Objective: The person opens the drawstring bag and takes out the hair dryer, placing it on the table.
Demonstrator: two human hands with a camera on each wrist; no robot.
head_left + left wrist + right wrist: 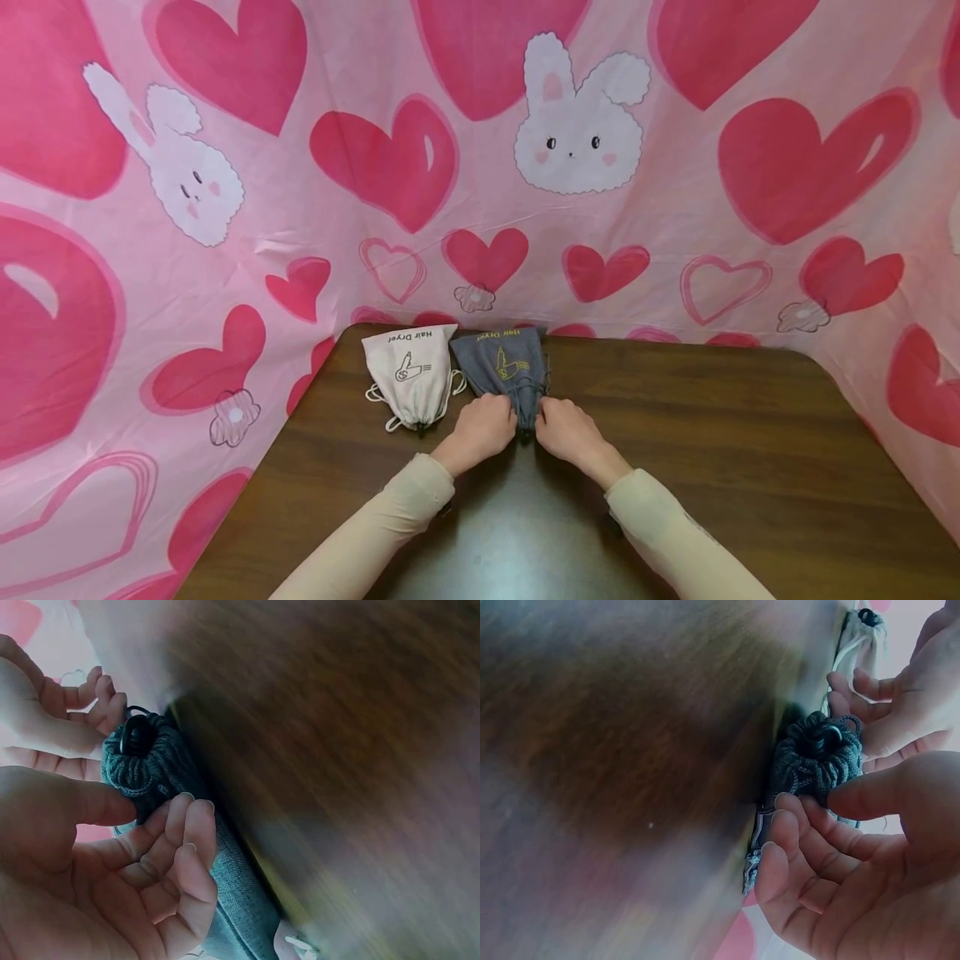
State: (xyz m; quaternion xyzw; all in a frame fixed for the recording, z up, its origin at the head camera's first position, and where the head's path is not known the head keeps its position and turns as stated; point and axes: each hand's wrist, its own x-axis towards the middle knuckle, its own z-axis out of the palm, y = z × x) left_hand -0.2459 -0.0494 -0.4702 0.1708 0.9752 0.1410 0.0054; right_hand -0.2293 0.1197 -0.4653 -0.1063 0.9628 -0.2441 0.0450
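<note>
A dark grey drawstring bag (501, 362), with yellow "Hair Dryer" lettering and a dryer drawing, lies on the table with its gathered neck toward me. On one side of that neck my left hand (486, 423) pinches the cloth between thumb and forefinger. My right hand (573, 429) pinches the opposite side the same way. In the left wrist view a black looped end (139, 735) shows inside the puckered mouth; the rest of the contents is hidden. Left of it lies a cream drawstring bag (408, 375) with black print, its neck drawn together, untouched.
The bags lie near the far edge of a dark brown wooden table (712, 433). A pink cloth (480, 192) with hearts and rabbits hangs behind and along both sides. White cord loops (393, 423) stick out beside the cream bag.
</note>
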